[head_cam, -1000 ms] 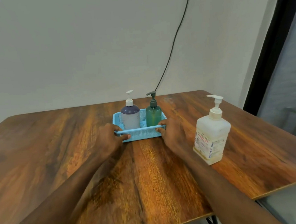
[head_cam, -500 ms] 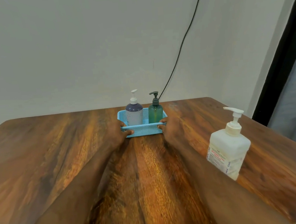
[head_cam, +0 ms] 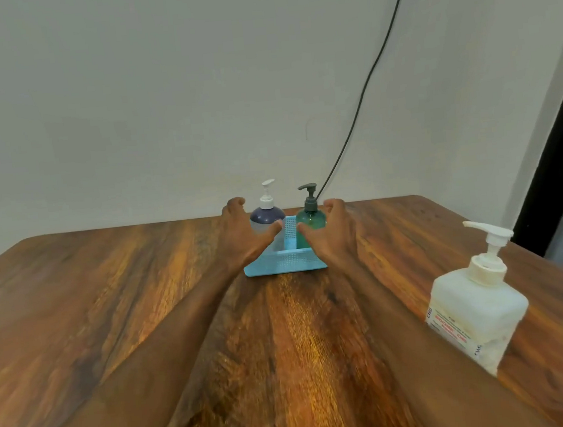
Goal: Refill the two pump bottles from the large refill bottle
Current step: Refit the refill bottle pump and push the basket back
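Wooden bench (head_cam: pixel 77 319), bare in the foreground apart from two forearms reaching away across it. Near right: large refill bottle (head_cam: pixel 477 311), white, squarish, upright, pump head on top, its lower left corner hidden behind the right forearm; well apart from the rest. Probably the heaviest item, stiff-walled, broad flat faces; best taken around the body below the shoulder, not by the pump, and likely slick if wet. Pump collar to be unscrewed before any pouring. Further out, centre: small blue basket (head_cam: pixel 285 263) of perforated plastic, light and somewhat flexible by the look of it. Standing in it side by side, upright: purple-topped pump bottle (head_cam: pixel 267 220) with white pump on the left, green pump bottle (head_cam: pixel 309 217) with dark pump on the right. Both small, rounded, smooth, presumably near empty and so light and easy to tip; body grip at the widest part, free hand to twist the collar. Left hand (head_cam: pixel 241 238) spread beside the purple-topped bottle, right hand (head_cam: pixel 335 232) spread beside the green one; fingers (head_cam: pixel 236 202) released, curled open, thumbs pointing inward across the bottle fronts; contact with the bottles cannot be told. No refilling started as judged. Beyond: plain wall, dark cable (head_cam: pixel 364 85) running down behind the bench.
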### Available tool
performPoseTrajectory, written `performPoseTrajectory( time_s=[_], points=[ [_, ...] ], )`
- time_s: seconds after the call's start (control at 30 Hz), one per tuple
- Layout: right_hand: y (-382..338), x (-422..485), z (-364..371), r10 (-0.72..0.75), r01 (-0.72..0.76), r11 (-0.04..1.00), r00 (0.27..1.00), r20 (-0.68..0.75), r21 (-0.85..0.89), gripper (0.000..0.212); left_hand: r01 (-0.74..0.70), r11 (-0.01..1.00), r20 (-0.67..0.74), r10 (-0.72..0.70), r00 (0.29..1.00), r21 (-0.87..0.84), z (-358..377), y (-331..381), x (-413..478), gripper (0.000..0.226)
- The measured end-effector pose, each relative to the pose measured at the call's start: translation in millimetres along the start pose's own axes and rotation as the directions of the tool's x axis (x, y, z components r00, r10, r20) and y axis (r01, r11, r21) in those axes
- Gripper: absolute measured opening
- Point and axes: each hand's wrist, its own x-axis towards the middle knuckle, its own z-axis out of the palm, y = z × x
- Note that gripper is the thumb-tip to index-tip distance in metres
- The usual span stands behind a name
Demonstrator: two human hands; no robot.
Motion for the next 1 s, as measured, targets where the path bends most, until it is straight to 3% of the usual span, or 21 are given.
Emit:
performPoseTrajectory(
  time_s=[0.33, 0.63, 1.0],
  points=[
    [18, 24, 21, -0.052, 0.053, 0.998, 0.998, 0.029, -0.039, 0.062, -0.100, 0.995, 0.194, 0.095, 0.976, 0.015, 6, -3, 50, 0.067],
    [25, 36, 22, -0.055, 0.057, 0.998, 0.995, 0.084, -0.023, 0.072, -0.186, 0.981, 0.452, 0.142, 0.880, 0.053, -19, -7, 71, 0.061],
    [21, 28, 29, -0.047, 0.044, 0.996, 0.998, -0.043, -0.073, 0.074, -0.212, 0.976, 0.437, 0.175, 0.882, 0.038, -16, -9, 60, 0.060]
  ],
)
